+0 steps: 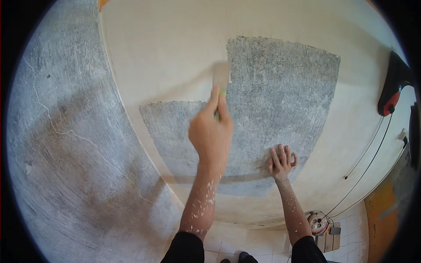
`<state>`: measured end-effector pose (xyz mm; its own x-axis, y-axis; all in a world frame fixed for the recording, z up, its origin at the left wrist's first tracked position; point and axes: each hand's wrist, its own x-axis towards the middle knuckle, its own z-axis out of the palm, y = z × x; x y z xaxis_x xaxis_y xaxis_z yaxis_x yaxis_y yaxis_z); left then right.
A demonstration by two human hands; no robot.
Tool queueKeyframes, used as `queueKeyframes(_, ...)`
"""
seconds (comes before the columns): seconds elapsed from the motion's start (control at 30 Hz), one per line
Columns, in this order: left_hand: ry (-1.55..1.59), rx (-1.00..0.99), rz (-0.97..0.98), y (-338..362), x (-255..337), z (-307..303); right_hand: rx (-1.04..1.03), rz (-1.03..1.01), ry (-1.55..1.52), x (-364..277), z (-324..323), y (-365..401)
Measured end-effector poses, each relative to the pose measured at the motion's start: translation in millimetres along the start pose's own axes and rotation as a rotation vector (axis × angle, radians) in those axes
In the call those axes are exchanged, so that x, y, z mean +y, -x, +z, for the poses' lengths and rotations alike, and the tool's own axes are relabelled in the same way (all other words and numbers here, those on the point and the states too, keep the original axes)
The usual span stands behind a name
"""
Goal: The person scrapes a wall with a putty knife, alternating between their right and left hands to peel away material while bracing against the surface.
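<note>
My left hand (210, 127) is raised against the wall, its fingers closed round the handle of a scraper (221, 75). The blade points upward and is smeared by motion; a bit of green shows on the handle. It lies at the left edge of the tall bare grey patch (280, 83), where the cream paint layer (175, 52) begins. Lower right, my right hand (282, 163) rests on the grey surface with its fingers spread. Pale flakes cling to both forearms.
At left, a grey wall (74, 131) with a pale crack meets the painted wall at a corner. A black and red device (392, 87) hangs at right with cords below. A cable reel (318, 222) sits on a wooden stool (329, 241) over the tiled floor.
</note>
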<state>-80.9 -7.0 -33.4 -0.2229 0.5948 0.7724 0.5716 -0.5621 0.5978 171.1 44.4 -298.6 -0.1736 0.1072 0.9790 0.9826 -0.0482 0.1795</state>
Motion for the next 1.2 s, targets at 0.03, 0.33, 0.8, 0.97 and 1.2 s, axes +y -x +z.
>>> queueKeyframes(0.03, -0.006, -0.021, -0.002, 23.1, -20.0, 7.2, -0.003, 0.002, -0.004, 0.6, -1.0, 0.2)
queueKeyframes(0.33, 0.025, -0.031, 0.016, 2.2, -11.2, 0.4, 0.018, 0.028, -0.01, -6.7, -1.2, -4.0)
queueKeyframes(0.8, 0.058, 0.063, 0.14, 13.3, -28.6, 16.1, 0.016, 0.053, 0.013, -4.1, 0.5, -1.6)
queueKeyframes(0.97, 0.024, 0.18, 0.177, -56.5, 24.9, 6.4, 0.024, 0.032, -0.003, -3.5, -0.9, -4.2)
queueKeyframes(1.2, -0.003, -0.045, 0.029, 31.1, -18.2, 0.6, 0.024, 0.038, -0.013, -5.4, -3.2, -5.5)
